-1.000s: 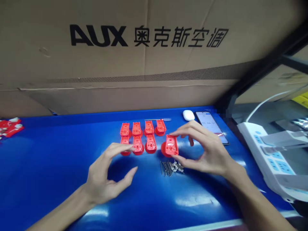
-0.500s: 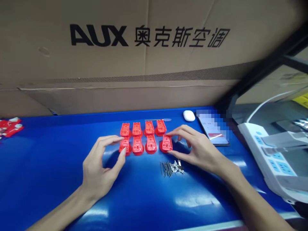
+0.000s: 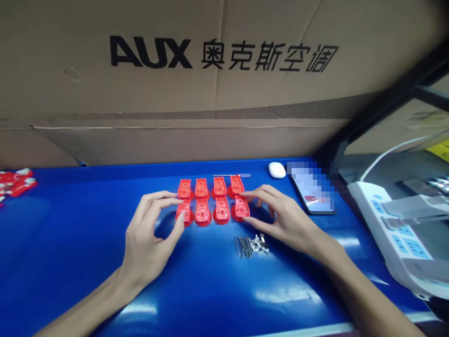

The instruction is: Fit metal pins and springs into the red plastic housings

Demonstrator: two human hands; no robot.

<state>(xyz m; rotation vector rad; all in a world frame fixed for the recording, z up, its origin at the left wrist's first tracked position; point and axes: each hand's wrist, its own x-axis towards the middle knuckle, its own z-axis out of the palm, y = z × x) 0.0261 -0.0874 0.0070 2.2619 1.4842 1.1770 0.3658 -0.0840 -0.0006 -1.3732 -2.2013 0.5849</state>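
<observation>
Red plastic housings stand in two rows on the blue table (image 3: 196, 281), each an open-topped shell with a round flange at its base. My left hand (image 3: 145, 238) curls around the left end of the front row, its thumb and fingertips on the end housing (image 3: 187, 213). At the opposite end, my right hand (image 3: 286, 217) has thumb and fingers at the edges of the front-right housing (image 3: 241, 207). Between them are two more front housings, one of them a middle housing (image 3: 202, 211). Just in front of the right end lie metal pins (image 3: 243, 247) and small silvery metal pieces (image 3: 260, 244).
Behind the rows lies a screwdriver (image 3: 243, 175). A white case (image 3: 277, 170) and a phone (image 3: 312, 192) are at the back right, with a power strip (image 3: 393, 234) beyond. Red-and-white parts (image 3: 17, 182) lie far left. A large cardboard box (image 3: 175, 98) stands behind the table.
The front-right housing has shifted slightly left, closer to its row, with my right hand on it. My left hand stays at the left end. The whole view has shifted a little.
</observation>
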